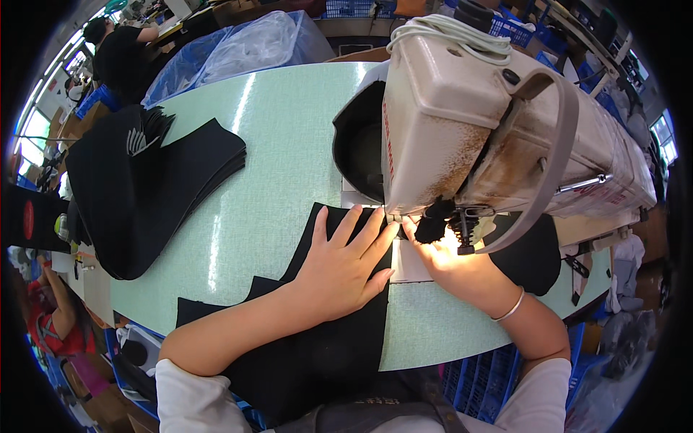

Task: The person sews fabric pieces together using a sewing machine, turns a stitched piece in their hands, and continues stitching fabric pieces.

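A black fabric piece with a stepped left edge [339, 346] runs from the needle area of a beige sewing machine [447, 101] down over the table's near edge toward my lap. Flat on its upper part lies my left hand [339, 263], fingers spread and fingertips close to the needle. My right hand [458, 267], with a bangle on the wrist, reaches in under the machine head from the right. One of its fingers points at the needle area; the others are lost in lamp glare and behind machine parts, so its grip is unclear.
Stacked black fabric pieces [195, 169] lie on the pale green table [274, 144] at left. Another black piece [530, 252] sits right of my right hand, near a small dark tool [577, 268]. Blue crates [476, 382] stand below. Co-workers [119, 58] are at far left.
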Tool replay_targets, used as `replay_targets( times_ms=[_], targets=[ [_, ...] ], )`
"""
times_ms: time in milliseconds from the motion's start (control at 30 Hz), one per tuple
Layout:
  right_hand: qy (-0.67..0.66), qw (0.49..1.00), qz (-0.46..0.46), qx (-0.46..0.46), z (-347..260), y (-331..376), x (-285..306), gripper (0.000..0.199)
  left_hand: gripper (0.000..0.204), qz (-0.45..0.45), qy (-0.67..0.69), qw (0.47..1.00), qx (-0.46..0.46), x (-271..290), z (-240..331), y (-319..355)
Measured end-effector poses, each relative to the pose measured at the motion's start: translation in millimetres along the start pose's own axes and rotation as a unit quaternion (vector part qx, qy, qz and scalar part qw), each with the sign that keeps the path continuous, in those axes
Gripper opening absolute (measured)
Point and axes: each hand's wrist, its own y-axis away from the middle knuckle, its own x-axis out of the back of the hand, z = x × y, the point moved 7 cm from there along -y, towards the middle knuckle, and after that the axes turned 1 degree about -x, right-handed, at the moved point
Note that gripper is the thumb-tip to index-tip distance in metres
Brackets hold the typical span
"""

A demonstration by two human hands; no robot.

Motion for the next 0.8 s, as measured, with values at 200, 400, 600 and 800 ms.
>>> replay_targets(
  times_ms=[200,400,600,800],
  targets=[
    [0.007,0.980,-0.197,-0.018,0,4,-10,0.049,0.040,0.029,0.015,0.999,-0.004,7,1,0],
    [-0.217,0.975,0.019,-0.054,29,12,-17,0.011,0.054,-0.055,0.094,0.994,-0.017,14,-6,2],
    [-0.177,0.984,-0.002,-0.028,34,8,0,0.015,0.070,-0.065,0.052,0.996,-0.036,14,-2,5],
    [-0.130,0.992,-0.007,0.000,35,17,-14,0.016,0.077,-0.065,0.026,0.997,-0.034,11,-2,3]
  ],
)
